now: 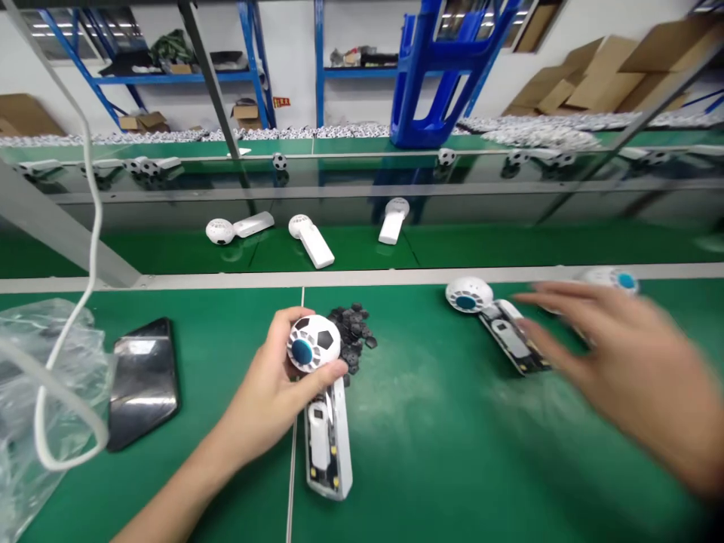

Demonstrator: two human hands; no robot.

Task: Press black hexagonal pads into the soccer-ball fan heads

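Note:
My left hand [265, 403] grips a white handheld fan [325, 445] by its round, football-patterned head. Its handle points toward me, uncovered, with the inner board and a white part showing. Just behind that head lies a pile of small black pieces [355, 328]. On the right, my right hand [616, 354] is smeared by motion, its fingers stretched out and nothing visible in them. Near its fingertips rests a second fan [512, 339], also with an uncovered handle. A third fan [614, 279] is partly hidden behind the hand.
To the left are a glossy black slab [144, 385], a clear plastic bag [50, 362] and a hanging white cable [93, 219]. Beyond the metal rail [362, 277], several white fans lie on a green strip [480, 245]. A blue stool [415, 121] stands upside down farther back.

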